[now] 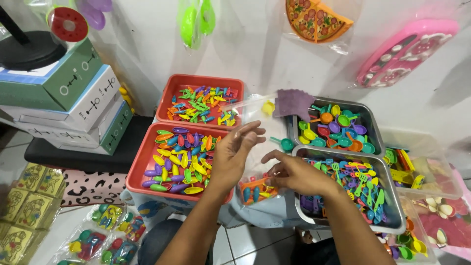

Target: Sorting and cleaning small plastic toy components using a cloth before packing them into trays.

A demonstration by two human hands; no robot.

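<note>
My left hand (234, 156) is raised over the near red tray (140, 177) of colourful toy spoons, its fingertips pinching the edge of a clear plastic bag (245, 109). A yellow piece (268, 108) shows through the bag's top. Orange and blue toy pieces (255, 189) lie at the bag's bottom. My right hand (297, 174) is beside them, with fingers curled and thumb and forefinger pinched at the bag's side. Whether it also holds a small piece is hidden.
A far red tray (169, 93) holds small toy cutlery. Two metal trays, one (370, 122) with toy ladles and one (392, 206) with toy utensils, stand at the right. Stacked boxes (73, 98) are at the left, packed toy bags (98, 240) on the floor, and toy packs hang on the wall.
</note>
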